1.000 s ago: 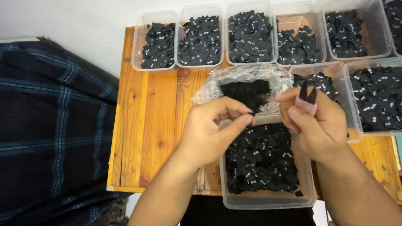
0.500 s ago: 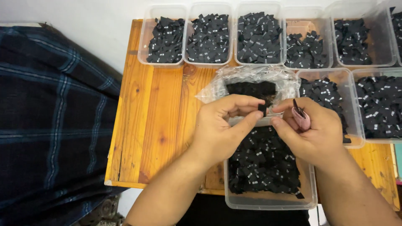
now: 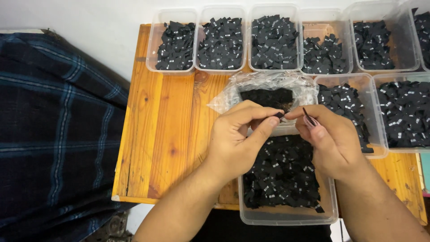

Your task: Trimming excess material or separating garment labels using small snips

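From your head camera, your left hand (image 3: 239, 139) pinches one small black tag (image 3: 279, 115) over the near tub (image 3: 286, 215), and your right hand (image 3: 333, 141) holds a few thin tags (image 3: 309, 117) in closed fingers. The near tub and the clear bag (image 3: 268, 92) are full of black tags with white marks, so lots are left. The row of clear tubs (image 3: 273, 42) along the wooden table (image 3: 165, 130) already holds piles.
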